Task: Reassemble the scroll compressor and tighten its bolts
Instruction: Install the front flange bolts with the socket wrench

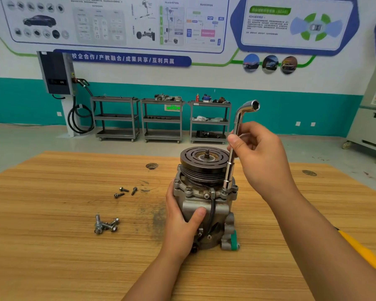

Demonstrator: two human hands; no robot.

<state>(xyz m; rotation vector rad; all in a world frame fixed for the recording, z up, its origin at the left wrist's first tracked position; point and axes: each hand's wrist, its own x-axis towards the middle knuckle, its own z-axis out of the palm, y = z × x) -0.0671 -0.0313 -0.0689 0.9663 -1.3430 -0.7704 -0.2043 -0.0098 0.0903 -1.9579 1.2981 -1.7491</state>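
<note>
Head view: chrome L-shaped wrench [229, 170] touches grooved cast-metal compressor [201, 170].

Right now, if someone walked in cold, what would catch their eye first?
The scroll compressor stands upright mid-table, pulley on top, the left hand gripping its body. The right hand holds an L-shaped socket wrench upright, lower end on the flange at its right side. Loose bolts lie on the wooden table to the left.

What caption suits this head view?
Left hand grips the compressor while right hand holds a socket wrench at its flange.
</note>
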